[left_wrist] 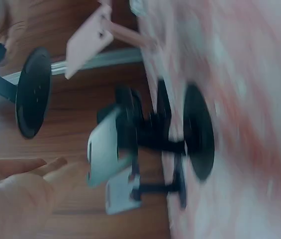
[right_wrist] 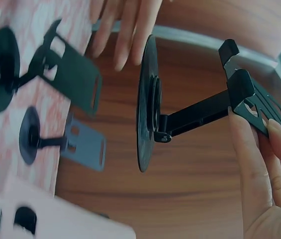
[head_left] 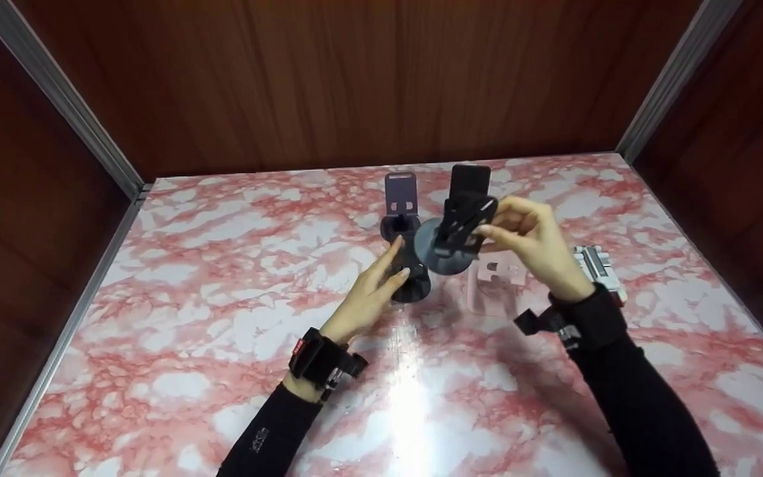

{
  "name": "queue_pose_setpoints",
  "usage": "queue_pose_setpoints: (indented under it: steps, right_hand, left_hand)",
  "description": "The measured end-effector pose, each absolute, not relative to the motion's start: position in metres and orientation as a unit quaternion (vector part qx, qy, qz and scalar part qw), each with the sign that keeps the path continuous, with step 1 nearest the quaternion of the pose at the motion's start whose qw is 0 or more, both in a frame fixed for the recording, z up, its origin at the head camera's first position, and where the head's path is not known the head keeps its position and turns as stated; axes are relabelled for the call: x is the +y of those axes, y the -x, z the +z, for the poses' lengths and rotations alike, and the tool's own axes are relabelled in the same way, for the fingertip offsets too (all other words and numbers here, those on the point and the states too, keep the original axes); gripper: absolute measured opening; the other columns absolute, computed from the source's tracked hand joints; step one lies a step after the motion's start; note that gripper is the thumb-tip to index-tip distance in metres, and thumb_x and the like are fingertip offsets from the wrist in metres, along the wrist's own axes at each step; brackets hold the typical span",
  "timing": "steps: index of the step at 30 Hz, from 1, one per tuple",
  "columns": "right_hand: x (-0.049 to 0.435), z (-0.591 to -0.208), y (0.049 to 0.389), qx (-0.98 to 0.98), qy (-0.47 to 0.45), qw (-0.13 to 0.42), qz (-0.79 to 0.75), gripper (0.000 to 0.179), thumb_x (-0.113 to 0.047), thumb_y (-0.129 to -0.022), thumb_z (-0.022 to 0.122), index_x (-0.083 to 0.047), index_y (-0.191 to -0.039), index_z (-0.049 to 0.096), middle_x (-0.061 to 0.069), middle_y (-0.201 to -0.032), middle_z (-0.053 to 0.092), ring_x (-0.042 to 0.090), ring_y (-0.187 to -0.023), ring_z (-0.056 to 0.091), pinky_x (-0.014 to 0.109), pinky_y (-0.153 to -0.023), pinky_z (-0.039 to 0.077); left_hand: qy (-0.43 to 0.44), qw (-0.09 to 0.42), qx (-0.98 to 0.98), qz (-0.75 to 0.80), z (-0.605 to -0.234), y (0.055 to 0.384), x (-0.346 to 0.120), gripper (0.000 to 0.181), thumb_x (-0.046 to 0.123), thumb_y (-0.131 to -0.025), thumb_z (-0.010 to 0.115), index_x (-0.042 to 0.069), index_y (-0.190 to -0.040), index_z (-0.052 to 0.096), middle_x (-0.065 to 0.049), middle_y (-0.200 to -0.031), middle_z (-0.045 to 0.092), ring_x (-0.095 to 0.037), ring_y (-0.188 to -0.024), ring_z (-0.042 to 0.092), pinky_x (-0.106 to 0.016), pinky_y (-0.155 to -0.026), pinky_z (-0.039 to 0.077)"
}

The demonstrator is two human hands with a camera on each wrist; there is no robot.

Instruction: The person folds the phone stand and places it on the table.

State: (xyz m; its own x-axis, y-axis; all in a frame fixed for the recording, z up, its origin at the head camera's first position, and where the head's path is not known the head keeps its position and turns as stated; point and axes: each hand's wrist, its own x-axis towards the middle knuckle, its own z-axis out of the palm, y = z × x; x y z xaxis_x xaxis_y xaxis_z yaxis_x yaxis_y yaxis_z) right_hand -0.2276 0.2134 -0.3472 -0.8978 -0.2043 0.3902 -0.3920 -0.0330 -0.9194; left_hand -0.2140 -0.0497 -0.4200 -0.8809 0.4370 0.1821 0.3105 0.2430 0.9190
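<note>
My right hand (head_left: 534, 242) pinches a black phone stand (right_wrist: 195, 114) by its plate between thumb and fingers. The stand is lifted and tilted, its round base (head_left: 444, 255) turned towards the left. My left hand (head_left: 368, 291) is lower, its fingers extended beside another black phone stand (left_wrist: 200, 134) that stands on the table; in the left wrist view the fingertips are apart from it. Behind that one stands a purple phone stand (head_left: 401, 195). A pale pink phone stand (head_left: 501, 270) is below my right hand. A further black plate (head_left: 471, 177) rises behind the lifted stand, its lower part hidden.
Whitish small items (head_left: 597, 262) lie to the right, partly hidden by my right wrist. The table (head_left: 189, 318) has a red-and-white marbled top. Wooden panels (head_left: 381, 79) with metal corner strips close it in at the back and both sides.
</note>
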Motion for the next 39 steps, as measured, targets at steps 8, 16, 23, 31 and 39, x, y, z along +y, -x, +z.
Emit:
queue_pose_setpoints:
  steps: [8, 16, 23, 31, 39]
  right_hand:
    - [0.194, -0.358, 0.217, -0.678, -0.263, 0.059, 0.684, 0.011, 0.014, -0.086, 0.064, 0.018, -0.096, 0.059, 0.003, -0.084, 0.075, 0.014, -0.075, 0.073, 0.036, -0.068, 0.062]
    - [0.184, -0.371, 0.217, -0.68, -0.267, 0.034, 0.682, 0.015, 0.012, -0.087, 0.063, 0.021, -0.098, 0.055, 0.0, -0.087, 0.075, 0.013, -0.078, 0.073, 0.035, -0.07, 0.062]
    - [0.18, -0.38, 0.22, -0.688, -0.259, 0.024, 0.677, 0.012, 0.008, -0.089, 0.065, 0.014, -0.097, 0.059, 0.0, -0.087, 0.075, 0.013, -0.078, 0.073, 0.036, -0.07, 0.062]
    - [0.174, -0.383, 0.219, -0.704, -0.229, 0.001, 0.673, 0.008, 0.006, -0.088, 0.066, 0.009, -0.087, 0.06, -0.002, -0.082, 0.073, 0.012, -0.072, 0.072, 0.034, -0.068, 0.063]
    - [0.167, -0.389, 0.221, -0.68, -0.231, -0.009, 0.696, 0.014, 0.006, -0.088, 0.066, -0.004, -0.08, 0.06, 0.0, -0.079, 0.072, 0.013, -0.072, 0.072, 0.033, -0.069, 0.063]
  left_hand:
    - [-0.204, 0.183, 0.598, 0.753, -0.422, 0.214, -0.046, 0.056, 0.013, -0.106, 0.038, 0.001, -0.157, 0.018, -0.024, -0.159, 0.028, -0.038, -0.139, 0.043, -0.049, -0.117, 0.035]
    - [-0.168, 0.17, 0.575, 0.783, -0.427, 0.219, -0.047, 0.055, 0.004, -0.104, 0.04, -0.002, -0.155, 0.021, -0.03, -0.149, 0.04, -0.024, -0.119, 0.063, -0.04, -0.104, 0.051]
    - [-0.135, 0.172, 0.587, 0.78, -0.433, 0.226, -0.051, 0.053, -0.004, -0.099, 0.047, -0.007, -0.15, 0.032, -0.033, -0.14, 0.05, -0.01, -0.089, 0.071, -0.03, -0.086, 0.06]
    - [-0.124, 0.116, 0.651, 0.74, -0.435, 0.232, -0.054, 0.047, -0.009, -0.093, 0.055, -0.012, -0.138, 0.046, -0.032, -0.128, 0.06, -0.011, -0.093, 0.069, -0.023, -0.083, 0.059]
    - [-0.122, 0.08, 0.691, 0.708, -0.433, 0.233, -0.059, 0.041, -0.008, -0.092, 0.059, -0.011, -0.132, 0.053, -0.029, -0.127, 0.063, -0.02, -0.102, 0.069, -0.024, -0.085, 0.059]
